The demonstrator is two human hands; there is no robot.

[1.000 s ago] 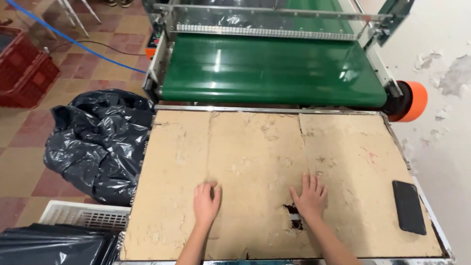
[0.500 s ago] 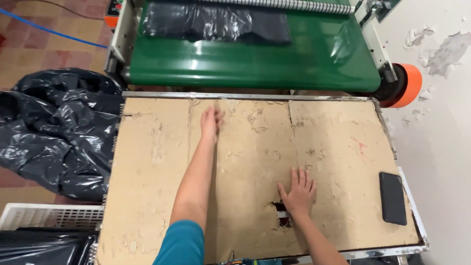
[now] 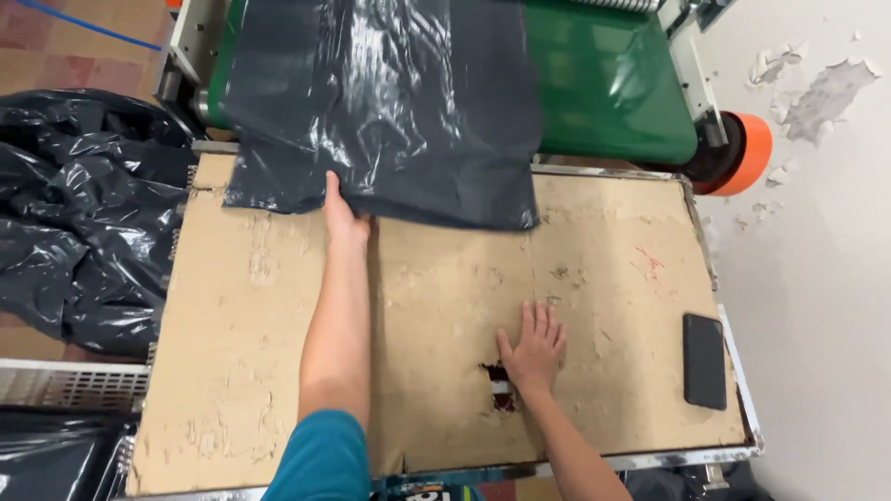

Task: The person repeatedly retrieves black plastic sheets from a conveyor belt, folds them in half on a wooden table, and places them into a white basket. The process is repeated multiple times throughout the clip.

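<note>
The head camera looks down on a table (image 3: 232, 371) covered with worn brown cardboard. At its far edge a green conveyor belt (image 3: 613, 83) ends, with an orange roller cap (image 3: 754, 153) at the right end.

A large black plastic bag (image 3: 399, 102) lies flat, partly on the belt and partly on the cardboard; its near edge hangs over onto the table. The left hand (image 3: 343, 215) is stretched far forward and meets this near edge. The fingers go under or onto the plastic, so I cannot tell if they pinch the bag or only press it.

The right hand (image 3: 534, 345) rests flat on the cardboard, well apart from the bag, with fingers spread and released, holding nothing. Just beside its wrist is a torn hole (image 3: 499, 388) in the cardboard.

A black phone (image 3: 704, 360) lies near the right edge of the table. On the left of the table is a heap of black plastic bags (image 3: 74, 213).
</note>
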